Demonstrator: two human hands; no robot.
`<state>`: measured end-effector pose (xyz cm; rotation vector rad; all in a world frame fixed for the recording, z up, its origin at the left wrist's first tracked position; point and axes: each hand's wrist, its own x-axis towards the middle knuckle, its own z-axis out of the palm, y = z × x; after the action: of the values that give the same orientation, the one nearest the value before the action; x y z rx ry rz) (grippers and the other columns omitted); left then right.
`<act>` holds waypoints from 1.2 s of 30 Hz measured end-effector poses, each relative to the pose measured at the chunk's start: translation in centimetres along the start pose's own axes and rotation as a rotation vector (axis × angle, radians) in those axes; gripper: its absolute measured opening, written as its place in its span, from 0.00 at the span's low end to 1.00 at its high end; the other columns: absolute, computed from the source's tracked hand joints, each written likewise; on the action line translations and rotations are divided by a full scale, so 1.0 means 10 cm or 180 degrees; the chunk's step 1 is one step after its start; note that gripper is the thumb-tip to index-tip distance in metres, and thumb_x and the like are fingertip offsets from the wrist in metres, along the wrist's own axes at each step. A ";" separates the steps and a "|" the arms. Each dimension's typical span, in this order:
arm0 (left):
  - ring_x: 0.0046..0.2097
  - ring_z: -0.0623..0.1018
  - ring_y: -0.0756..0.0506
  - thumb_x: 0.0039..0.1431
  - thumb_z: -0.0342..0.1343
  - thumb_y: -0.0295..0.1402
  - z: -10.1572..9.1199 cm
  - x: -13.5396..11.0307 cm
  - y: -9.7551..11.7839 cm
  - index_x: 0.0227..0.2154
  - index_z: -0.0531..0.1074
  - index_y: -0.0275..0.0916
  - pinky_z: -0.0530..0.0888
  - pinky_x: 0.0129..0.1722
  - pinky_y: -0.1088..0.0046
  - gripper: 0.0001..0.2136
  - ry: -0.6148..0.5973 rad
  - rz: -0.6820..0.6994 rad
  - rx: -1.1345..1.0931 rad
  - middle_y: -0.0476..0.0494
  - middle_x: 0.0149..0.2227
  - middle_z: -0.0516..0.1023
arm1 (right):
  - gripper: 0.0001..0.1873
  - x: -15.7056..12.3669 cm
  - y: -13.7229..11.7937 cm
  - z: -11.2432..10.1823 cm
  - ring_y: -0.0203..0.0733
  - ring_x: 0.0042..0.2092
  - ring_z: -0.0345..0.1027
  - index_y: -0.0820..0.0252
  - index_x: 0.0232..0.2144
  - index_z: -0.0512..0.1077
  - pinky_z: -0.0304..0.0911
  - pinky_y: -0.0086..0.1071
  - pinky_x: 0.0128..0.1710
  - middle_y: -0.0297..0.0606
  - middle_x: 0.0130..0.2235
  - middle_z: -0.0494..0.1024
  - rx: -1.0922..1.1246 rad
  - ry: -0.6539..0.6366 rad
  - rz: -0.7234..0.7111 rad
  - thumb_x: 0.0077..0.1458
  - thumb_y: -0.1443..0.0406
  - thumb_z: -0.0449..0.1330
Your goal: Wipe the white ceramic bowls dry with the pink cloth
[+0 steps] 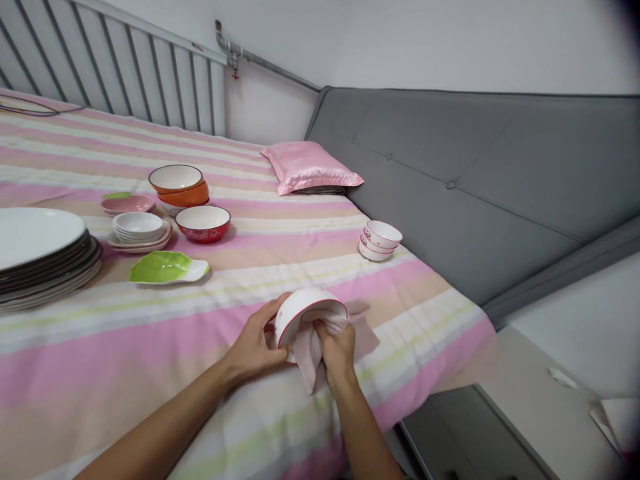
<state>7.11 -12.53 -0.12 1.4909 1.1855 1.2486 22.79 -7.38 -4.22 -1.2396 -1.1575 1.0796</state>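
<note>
My left hand (pixel 256 343) grips a small white bowl with a red rim (pixel 299 308), tilted on its side above the striped bed cover. My right hand (pixel 338 352) is closed on a pale pink cloth (pixel 306 350) and presses it into the bowl's opening. Part of the cloth trails out to the right on the cover. A short stack of similar small white bowls (pixel 380 240) sits farther back to the right.
On the left stand a stack of large plates (pixel 43 257), a green leaf-shaped dish (pixel 167 268), a stack of small white dishes (pixel 140 230), a red bowl (pixel 203 223) and orange bowls (pixel 179 185). A pink pillow (pixel 310 167) lies against the grey sofa back (pixel 475 193).
</note>
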 end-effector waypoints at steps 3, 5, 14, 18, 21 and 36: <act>0.57 0.68 0.35 0.37 0.55 0.23 -0.07 0.00 0.03 0.59 0.60 0.44 0.67 0.55 0.57 0.39 -0.0317 0.0316 0.0649 0.43 0.57 0.69 | 0.14 0.03 -0.05 -0.09 0.48 0.37 0.74 0.64 0.34 0.76 0.68 0.35 0.37 0.41 0.35 0.81 -0.0128 -0.0043 -0.0226 0.42 0.67 0.58; 0.58 0.67 0.35 0.37 0.57 0.23 -0.09 0.00 0.04 0.60 0.59 0.46 0.64 0.58 0.56 0.41 -0.0483 0.0501 0.0982 0.43 0.57 0.68 | 0.18 0.04 -0.10 -0.15 0.47 0.40 0.74 0.63 0.37 0.76 0.68 0.36 0.40 0.40 0.37 0.81 -0.0196 -0.0143 -0.0512 0.42 0.69 0.55; 0.57 0.68 0.39 0.50 0.60 0.35 -0.08 -0.03 0.06 0.60 0.57 0.45 0.68 0.54 0.65 0.34 -0.0641 0.0942 0.1510 0.39 0.56 0.66 | 0.11 -0.03 -0.24 -0.32 0.43 0.34 0.71 0.59 0.35 0.76 0.65 0.33 0.35 0.36 0.32 0.79 -0.0706 -0.0083 -0.1610 0.48 0.69 0.57; 0.56 0.70 0.38 0.51 0.59 0.38 -0.08 -0.05 0.03 0.60 0.58 0.47 0.69 0.53 0.64 0.32 -0.0608 0.0955 0.1758 0.38 0.56 0.66 | 0.05 -0.05 -0.29 -0.35 0.40 0.26 0.65 0.57 0.26 0.76 0.61 0.33 0.28 0.34 0.24 0.74 -0.0988 0.0013 -0.2186 0.48 0.69 0.59; 0.55 0.70 0.37 0.52 0.59 0.39 -0.08 -0.05 0.00 0.61 0.58 0.48 0.69 0.52 0.64 0.32 -0.0593 0.0968 0.1825 0.38 0.56 0.66 | 0.08 -0.06 -0.28 -0.35 0.42 0.27 0.67 0.54 0.28 0.78 0.61 0.34 0.30 0.36 0.24 0.75 -0.1171 0.0061 -0.2521 0.48 0.70 0.60; 0.54 0.70 0.38 0.41 0.56 0.25 -0.07 -0.01 -0.06 0.63 0.47 0.51 0.69 0.51 0.62 0.44 -0.0580 0.0686 0.1963 0.42 0.58 0.62 | 0.18 0.09 -0.14 -0.24 0.45 0.40 0.74 0.59 0.40 0.75 0.67 0.33 0.39 0.40 0.39 0.80 -0.1608 -0.0169 -0.2267 0.48 0.73 0.53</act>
<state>6.32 -12.48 -0.60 2.1796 1.3833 0.8857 25.29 -6.82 -2.72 -1.0231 -1.7990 0.2906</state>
